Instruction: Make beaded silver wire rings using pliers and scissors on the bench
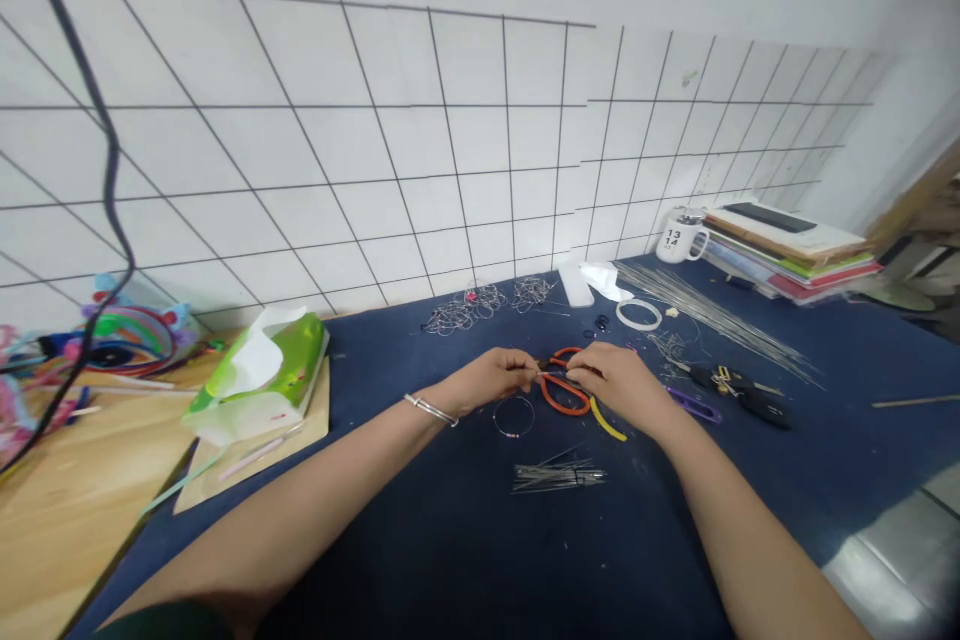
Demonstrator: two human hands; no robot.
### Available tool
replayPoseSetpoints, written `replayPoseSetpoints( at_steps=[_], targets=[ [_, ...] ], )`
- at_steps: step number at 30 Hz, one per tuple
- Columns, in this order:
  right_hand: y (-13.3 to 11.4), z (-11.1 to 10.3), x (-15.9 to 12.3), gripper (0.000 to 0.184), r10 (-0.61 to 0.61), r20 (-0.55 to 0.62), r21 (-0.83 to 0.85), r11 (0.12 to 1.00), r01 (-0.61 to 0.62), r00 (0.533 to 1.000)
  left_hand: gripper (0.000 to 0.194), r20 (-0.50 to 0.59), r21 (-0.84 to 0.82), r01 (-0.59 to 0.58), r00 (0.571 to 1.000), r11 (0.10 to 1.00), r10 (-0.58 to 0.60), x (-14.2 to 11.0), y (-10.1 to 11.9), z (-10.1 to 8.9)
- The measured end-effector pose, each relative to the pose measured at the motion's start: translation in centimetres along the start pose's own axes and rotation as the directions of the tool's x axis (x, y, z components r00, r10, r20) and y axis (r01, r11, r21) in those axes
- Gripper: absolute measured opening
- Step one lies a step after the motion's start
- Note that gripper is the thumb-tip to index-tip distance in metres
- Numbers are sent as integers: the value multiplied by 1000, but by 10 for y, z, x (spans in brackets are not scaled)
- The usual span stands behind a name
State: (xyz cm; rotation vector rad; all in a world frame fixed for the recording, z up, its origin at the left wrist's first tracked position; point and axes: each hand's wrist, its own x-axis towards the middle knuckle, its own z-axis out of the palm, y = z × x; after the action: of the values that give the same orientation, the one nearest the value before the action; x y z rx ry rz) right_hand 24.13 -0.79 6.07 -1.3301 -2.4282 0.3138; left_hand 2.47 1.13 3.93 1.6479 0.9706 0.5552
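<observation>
Fingers (519, 376) of the left hand (487, 383) are drawn together in a pinch, and on my head feed I see them closed on a thin strand (553, 375) that runs across the gap to the right hand (624, 382). That hand's fingertips bunch near the strand's other end, though I cannot tell whether they grip it too; the hand's own back hides part of the view.

I have both forearms reaching in from the lower corners, angled inward so the hands nearly meet, well apart from the wall. The left forearm (330, 485) slants up to the right, a silvery bangle (431, 409) at its wrist; the right forearm (739, 510) slants up to the left, its hand palm down with the fingers curled.

Just under the strand, I see an orange-handled tool (566, 407) lying on the dark blue surface (435, 540), its far handle partly behind the right hand. Beside that hand is a yellow curved piece (609, 422). Nearer me, a thin beaded ring (513, 435) lies below the left fingers, with a bundle of wires (556, 476) farther toward me. Right of the right hand, I make out a purple-handled tool (696, 406) and dark pliers (763, 408).
</observation>
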Motion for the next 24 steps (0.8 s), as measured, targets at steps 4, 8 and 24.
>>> replayPoseSetpoints(
  at_steps=[4, 8, 24],
  targets=[
    [8, -8, -2, 24, 10, 33, -60, 998, -8, 999, 29, -16, 47, -26, 1000, 999, 26, 11, 1, -5],
    [3, 0, 0, 25, 17, 56, -90, 996, -11, 998, 26, 17, 172, -114, 994, 978, 113, 8, 4, 1],
    [6, 13, -40, 53, 210, 156, -403, 906, -132, 965, 26, -154, -417, -93, 988, 904, 31, -5, 3, -2]
  ],
)
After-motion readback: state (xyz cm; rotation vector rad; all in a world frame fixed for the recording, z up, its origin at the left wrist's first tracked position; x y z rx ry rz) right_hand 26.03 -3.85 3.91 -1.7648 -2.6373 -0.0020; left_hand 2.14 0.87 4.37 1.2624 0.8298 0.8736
